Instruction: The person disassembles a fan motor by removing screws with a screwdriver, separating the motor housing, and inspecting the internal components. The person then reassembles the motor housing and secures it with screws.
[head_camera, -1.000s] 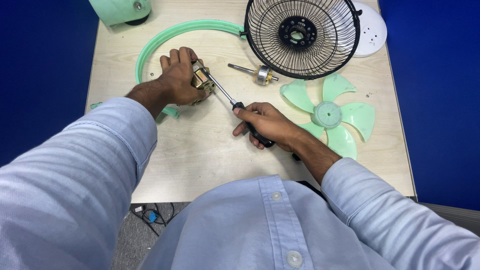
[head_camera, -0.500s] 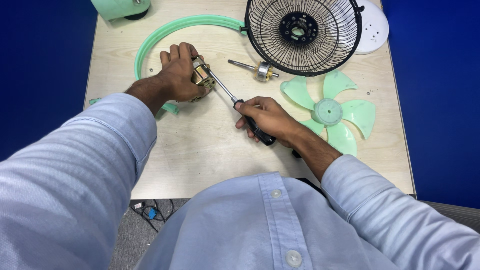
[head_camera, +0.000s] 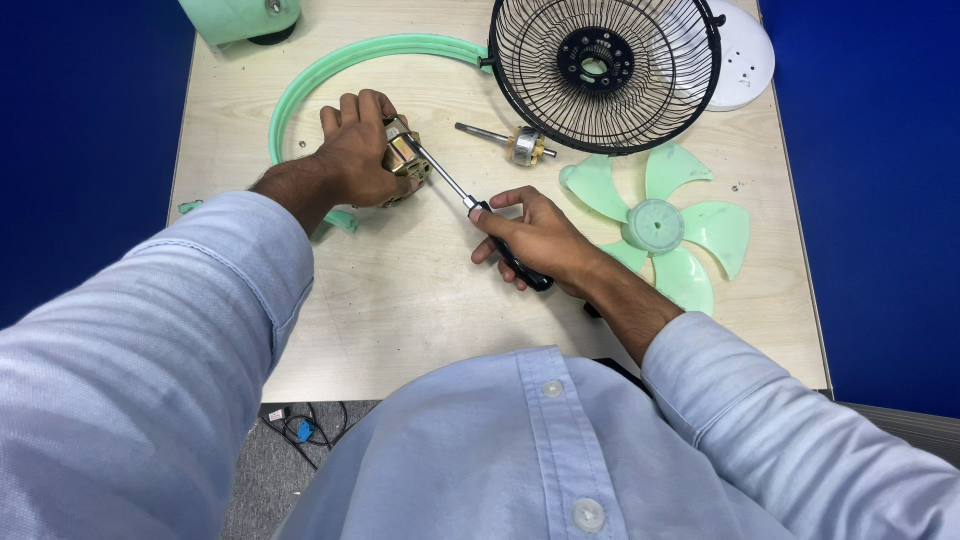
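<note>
My left hand (head_camera: 355, 150) grips a small fan motor (head_camera: 408, 160) with brass-coloured windings, pressed down on the light wooden table (head_camera: 400, 300). A screwdriver (head_camera: 470, 205) with a black handle and a metal shaft is held in my right hand (head_camera: 535, 235). Its tip rests against the motor's upper right side. Both sleeves are light blue.
A black wire fan grille (head_camera: 605, 70) lies at the back, a white round cover (head_camera: 745, 55) behind it. A rotor with shaft (head_camera: 515, 143) lies beside the grille. A green fan blade (head_camera: 665, 225) sits right, a green ring (head_camera: 330, 75) and green base (head_camera: 240, 18) back left.
Both hands hold their grip throughout. The screwdriver and my right hand have shifted only slightly, and the motor stays in place.
</note>
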